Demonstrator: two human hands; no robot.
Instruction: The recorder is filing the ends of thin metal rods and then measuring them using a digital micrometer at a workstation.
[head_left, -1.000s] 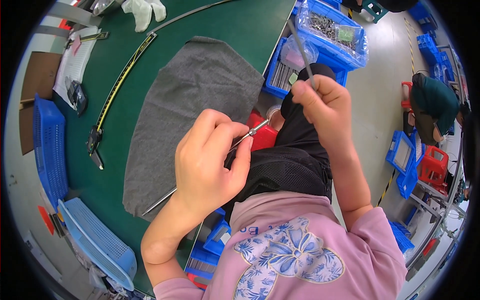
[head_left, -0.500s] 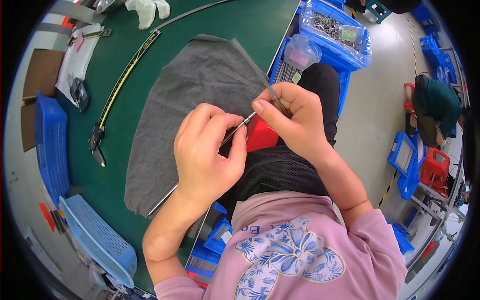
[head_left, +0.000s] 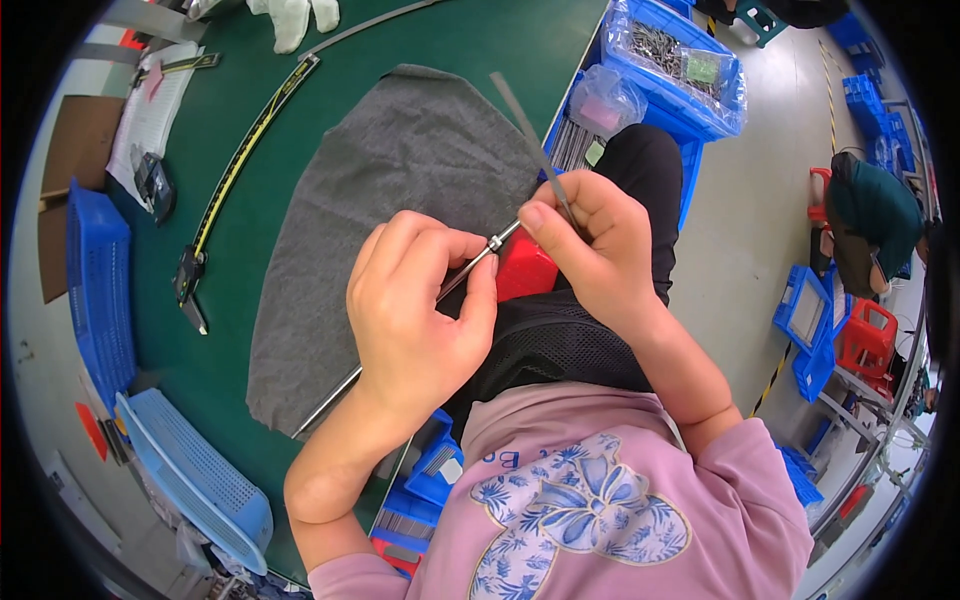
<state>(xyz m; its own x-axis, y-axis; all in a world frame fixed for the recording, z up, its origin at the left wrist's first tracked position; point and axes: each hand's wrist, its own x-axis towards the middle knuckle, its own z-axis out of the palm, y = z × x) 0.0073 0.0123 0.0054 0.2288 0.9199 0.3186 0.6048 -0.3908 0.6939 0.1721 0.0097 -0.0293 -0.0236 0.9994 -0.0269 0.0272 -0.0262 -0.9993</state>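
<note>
A slim, shiny metal rod (head_left: 330, 402) runs slantwise under my left wrist and up between my hands, with a small collar near its upper end. My left hand (head_left: 412, 305) is closed on it, thumb and index finger pinching just below the collar. At the upper end, the thumb and finger of my right hand (head_left: 597, 245) pinch the rod's tip, partly hidden by the fingers. A thin, flat grey strip (head_left: 522, 122) also sticks up out of my right hand, slanting over the edge of a grey cloth (head_left: 370, 170) on the table.
On the green table (head_left: 235, 290) lie a long caliper (head_left: 240, 160), white gloves (head_left: 290, 22) and papers (head_left: 155, 110). Blue baskets (head_left: 195, 478) line the left side. Blue bins with metal parts (head_left: 655, 50) stand at upper right. Another person (head_left: 875, 210) bends over at far right.
The strip in my right hand has swung a little to the right, its tip now off the cloth. The rod's collar shows slightly more between my fingers, and my right hand has shifted slightly right.
</note>
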